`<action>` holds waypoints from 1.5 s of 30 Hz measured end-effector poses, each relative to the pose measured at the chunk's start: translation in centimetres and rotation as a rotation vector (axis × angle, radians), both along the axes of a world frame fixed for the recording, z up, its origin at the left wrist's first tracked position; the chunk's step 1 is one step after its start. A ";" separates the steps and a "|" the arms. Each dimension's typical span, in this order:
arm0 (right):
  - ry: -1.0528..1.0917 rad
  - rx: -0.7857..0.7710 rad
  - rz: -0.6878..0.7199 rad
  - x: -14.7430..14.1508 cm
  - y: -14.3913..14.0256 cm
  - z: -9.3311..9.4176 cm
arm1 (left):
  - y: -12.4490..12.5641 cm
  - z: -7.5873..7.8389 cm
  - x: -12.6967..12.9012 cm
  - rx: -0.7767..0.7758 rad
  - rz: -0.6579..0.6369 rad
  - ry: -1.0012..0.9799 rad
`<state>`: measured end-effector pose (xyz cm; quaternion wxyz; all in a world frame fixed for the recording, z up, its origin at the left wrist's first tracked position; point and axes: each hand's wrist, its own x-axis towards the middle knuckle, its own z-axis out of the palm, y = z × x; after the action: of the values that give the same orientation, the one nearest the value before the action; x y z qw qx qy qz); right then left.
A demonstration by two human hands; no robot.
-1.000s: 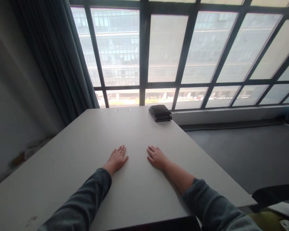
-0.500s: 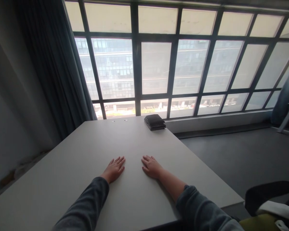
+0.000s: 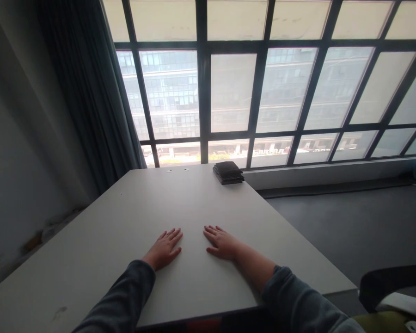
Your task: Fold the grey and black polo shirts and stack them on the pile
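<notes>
Nearest the camera, two grey sleeves (image 3: 125,296) run forward onto the pale bench (image 3: 125,217). The left hand (image 3: 163,248) lies palm down, fingers spread flat and grasping nothing; the right hand (image 3: 221,242) lies just beside it the same way, released and empty, with a narrow strip of bare bench top between them. Both hands touch only the bench surface. Well beyond them, at the far edge of the bench near its right corner, sits a dark folded stack (image 3: 228,172), well apart from either hand. It looks like soft layered cloth or a folded case; which, I cannot tell. By its look it would be light and limp, best taken by pinching across the folded edges. No containers show. Beyond stand the window (image 3: 229,92) and a dark curtain (image 3: 90,92).
</notes>
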<state>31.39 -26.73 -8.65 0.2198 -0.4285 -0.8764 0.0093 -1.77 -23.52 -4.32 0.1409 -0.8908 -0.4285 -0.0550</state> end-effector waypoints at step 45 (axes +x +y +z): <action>0.207 0.167 -0.056 0.3 0.3 -2.6 | -1.8 -1.5 -0.7 0.040 0.022 -0.102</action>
<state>31.71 -26.48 -11.26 0.3442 -0.4295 -0.8345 -0.0255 -2.44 -25.30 -5.82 0.1371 -0.8791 -0.4438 -0.1072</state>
